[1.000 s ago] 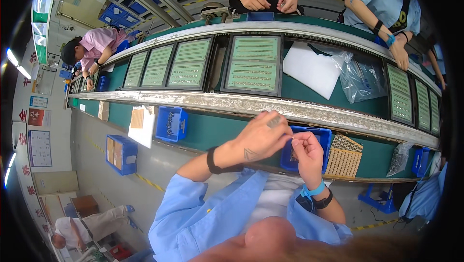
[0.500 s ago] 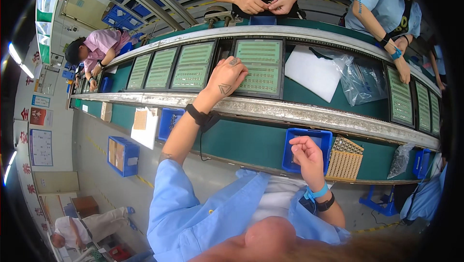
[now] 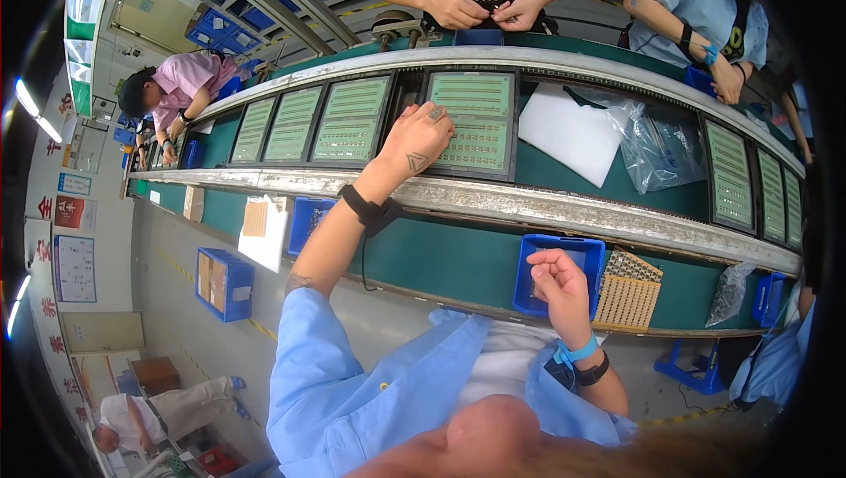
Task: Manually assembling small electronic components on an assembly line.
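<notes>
Your left hand (image 3: 419,140) is bunched over the green board (image 3: 476,106) between the metal rails (image 3: 564,207), right hand (image 3: 564,289) curled by the blue bin (image 3: 566,244), can't tell if either's pinching anything; small parts (image 3: 476,148) look rowed up already, what's left is unclear

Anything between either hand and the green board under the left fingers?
Left hand: nothing visible; it overlaps the left part of the green board, contact hard to tell. Right hand: yes, the near metal rail runs crosswise between it and that board.
</notes>
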Tool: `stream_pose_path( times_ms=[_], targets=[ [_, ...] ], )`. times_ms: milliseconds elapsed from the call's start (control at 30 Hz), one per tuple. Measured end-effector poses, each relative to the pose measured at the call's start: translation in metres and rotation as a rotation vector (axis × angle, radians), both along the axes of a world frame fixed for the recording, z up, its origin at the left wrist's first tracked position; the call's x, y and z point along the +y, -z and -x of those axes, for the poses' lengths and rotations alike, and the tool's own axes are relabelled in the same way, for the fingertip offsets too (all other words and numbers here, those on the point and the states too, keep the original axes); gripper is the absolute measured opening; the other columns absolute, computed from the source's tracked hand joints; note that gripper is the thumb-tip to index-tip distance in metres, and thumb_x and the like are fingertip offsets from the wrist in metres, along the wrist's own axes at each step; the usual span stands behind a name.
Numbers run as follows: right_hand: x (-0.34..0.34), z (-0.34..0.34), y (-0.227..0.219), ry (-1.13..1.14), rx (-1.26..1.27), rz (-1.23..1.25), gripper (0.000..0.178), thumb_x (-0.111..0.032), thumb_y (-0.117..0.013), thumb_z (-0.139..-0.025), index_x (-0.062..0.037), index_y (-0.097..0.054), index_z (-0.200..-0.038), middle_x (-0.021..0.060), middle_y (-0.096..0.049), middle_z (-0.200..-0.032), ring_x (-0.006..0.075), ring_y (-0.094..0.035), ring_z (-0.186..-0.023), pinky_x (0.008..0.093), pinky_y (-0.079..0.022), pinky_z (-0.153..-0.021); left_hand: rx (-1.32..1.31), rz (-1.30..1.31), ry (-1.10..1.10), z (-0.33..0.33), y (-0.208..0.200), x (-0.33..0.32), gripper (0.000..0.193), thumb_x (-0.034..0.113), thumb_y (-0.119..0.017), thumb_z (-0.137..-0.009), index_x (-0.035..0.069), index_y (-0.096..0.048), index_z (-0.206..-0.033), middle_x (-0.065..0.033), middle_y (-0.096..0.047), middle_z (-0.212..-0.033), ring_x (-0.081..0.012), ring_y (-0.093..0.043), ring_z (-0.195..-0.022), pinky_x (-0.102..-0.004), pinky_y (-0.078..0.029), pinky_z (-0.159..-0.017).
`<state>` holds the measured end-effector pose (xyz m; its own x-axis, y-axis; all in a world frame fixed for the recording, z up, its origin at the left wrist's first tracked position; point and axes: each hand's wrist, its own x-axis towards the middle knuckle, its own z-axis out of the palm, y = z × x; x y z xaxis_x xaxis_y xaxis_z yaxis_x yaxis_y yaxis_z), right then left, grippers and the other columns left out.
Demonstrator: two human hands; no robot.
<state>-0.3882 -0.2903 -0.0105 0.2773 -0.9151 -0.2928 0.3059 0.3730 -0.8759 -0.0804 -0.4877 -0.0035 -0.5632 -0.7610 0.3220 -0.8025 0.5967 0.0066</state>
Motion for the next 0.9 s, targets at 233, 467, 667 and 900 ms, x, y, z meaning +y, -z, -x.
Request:
stream_pose_path(
  times_ms=[233, 467, 667, 900],
  targets=[
    [-0.002, 0.0, 0.001, 0.001, -0.011, 0.016, 0.014, -0.004, -0.059, -0.102, -0.0001, -0.061, -0.115, -0.0057, -0.049, -0.077, 0.0016, -0.034, -0.062, 0.02, -0.026, -0.055, -0.041, -0.023, 0.025, 0.0, -0.002, -0.002, 0.004, 0.009, -0.073, -0.088, 0.007, -0.073, -0.091, -0.0048, -0.065, -0.094, -0.0267, -0.062, -0.1, -0.042, -0.051, -0.087],
    [-0.008, 0.009, 0.001, 0.045, -0.415, -0.057, 0.054, -0.038, -0.047, -0.109, 0.0064, -0.05, -0.14, 0.0143, -0.066, -0.115, 0.0187, -0.063, -0.094, 0.0316, -0.051, -0.082, 0.124, 0.01, -0.025, 0.017, -0.046, 0.022, 0.007, 0.007, -0.072, -0.087, 0.007, -0.073, -0.095, -0.0064, -0.066, -0.093, -0.0283, -0.063, -0.096, -0.0414, -0.05, -0.083],
    [-0.016, 0.006, -0.007, 0.082, -0.783, -0.222, 0.079, -0.056, -0.036, -0.108, 0.0088, -0.036, -0.153, 0.0249, -0.046, -0.153, 0.0301, -0.052, -0.134, 0.0408, -0.04, -0.114, 0.253, -0.12, 0.282, 0.093, -0.053, 0.123, 0.016, 0.011, -0.074, -0.08, 0.012, -0.073, -0.096, -0.0029, -0.066, -0.095, -0.0239, -0.065, -0.092, -0.0402, -0.051, -0.08],
    [-0.009, 0.01, 0.001, 0.046, -0.804, -0.177, 0.077, -0.055, -0.033, -0.109, 0.0066, -0.037, -0.154, 0.0224, -0.045, -0.156, 0.0276, -0.046, -0.142, 0.0387, -0.033, -0.12, 0.245, -0.195, 0.369, 0.131, -0.019, 0.15, 0.02, 0.015, -0.068, -0.08, 0.012, -0.072, -0.099, -0.0024, -0.066, -0.102, -0.0211, -0.064, -0.102, -0.0361, -0.049, -0.089]
  ],
)
